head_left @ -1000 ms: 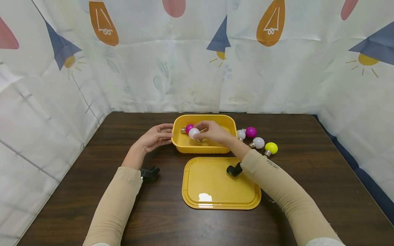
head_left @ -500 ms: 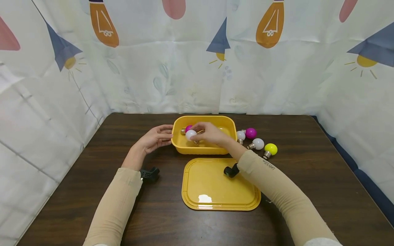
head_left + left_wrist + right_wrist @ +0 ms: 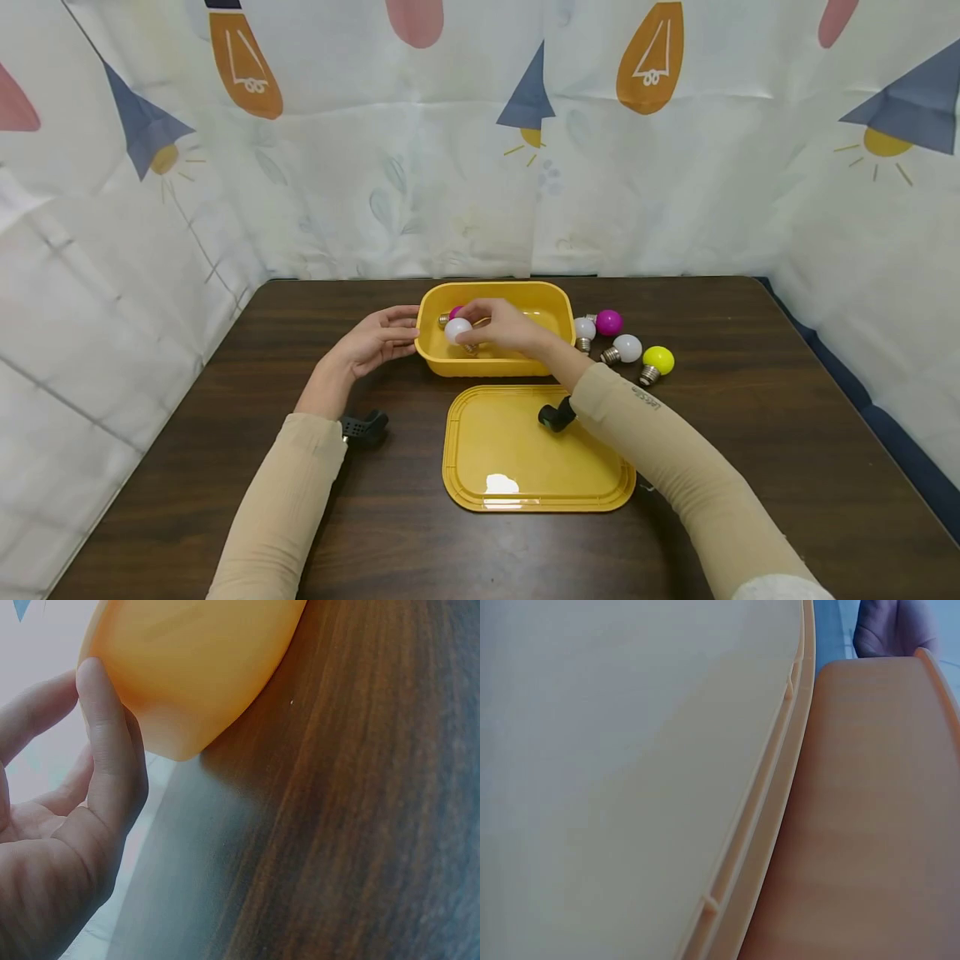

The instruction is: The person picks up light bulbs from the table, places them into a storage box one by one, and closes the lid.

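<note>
Above the yellow plastic box (image 3: pixel 491 367), my right hand (image 3: pixel 504 323) pinches a white light bulb (image 3: pixel 456 332), its metal screw base pointing down to the right. Just behind it, a magenta light bulb (image 3: pixel 454 313) lies inside the box, partly covered by the white one. My left hand (image 3: pixel 378 340) is at the box's left end, with its extended fingertips resting against the wall. The left wrist view shows the thumb (image 3: pixel 101 712) right at the box rim. In the right wrist view the held bulb is out of sight.
A yellow lid (image 3: pixel 517 458) lies flat in front of the box. Right of the box are two white bulbs (image 3: pixel 627 348), a magenta bulb (image 3: pixel 609 322) and a yellow bulb (image 3: pixel 658 360). All rest on a dark wooden table (image 3: pixel 405 542), with a printed curtain (image 3: pixel 457 183) around it.
My right hand has moved slightly left with the white bulb, covering more of the magenta bulb in the box. My left hand stays at the box's left end.
</note>
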The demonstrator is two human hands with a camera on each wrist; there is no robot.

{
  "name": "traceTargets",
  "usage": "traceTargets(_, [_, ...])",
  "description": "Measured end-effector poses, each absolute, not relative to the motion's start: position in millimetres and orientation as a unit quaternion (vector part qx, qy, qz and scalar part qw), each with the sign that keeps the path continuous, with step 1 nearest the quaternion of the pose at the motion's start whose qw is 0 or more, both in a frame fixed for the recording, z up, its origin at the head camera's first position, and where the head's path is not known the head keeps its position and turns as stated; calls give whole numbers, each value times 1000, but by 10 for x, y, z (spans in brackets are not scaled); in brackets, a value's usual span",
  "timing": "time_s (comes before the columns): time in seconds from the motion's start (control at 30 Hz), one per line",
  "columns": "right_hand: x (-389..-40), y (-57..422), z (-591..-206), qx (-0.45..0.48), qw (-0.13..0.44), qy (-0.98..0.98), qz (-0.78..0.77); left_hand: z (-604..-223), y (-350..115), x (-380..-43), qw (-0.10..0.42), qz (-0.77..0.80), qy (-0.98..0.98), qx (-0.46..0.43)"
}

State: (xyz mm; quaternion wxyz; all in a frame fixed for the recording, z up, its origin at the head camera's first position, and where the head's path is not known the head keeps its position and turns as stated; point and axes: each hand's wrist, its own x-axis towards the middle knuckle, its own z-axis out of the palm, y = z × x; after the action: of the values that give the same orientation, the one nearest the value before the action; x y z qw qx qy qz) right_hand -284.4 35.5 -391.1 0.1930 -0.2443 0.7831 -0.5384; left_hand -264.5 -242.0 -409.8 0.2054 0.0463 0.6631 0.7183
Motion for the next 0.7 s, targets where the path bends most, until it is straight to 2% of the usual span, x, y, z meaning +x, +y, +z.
traceTargets(0.7, [-2897,273,-3961,-267,187,813,-483,-4083,-2413,-2645,211,721,658,47])
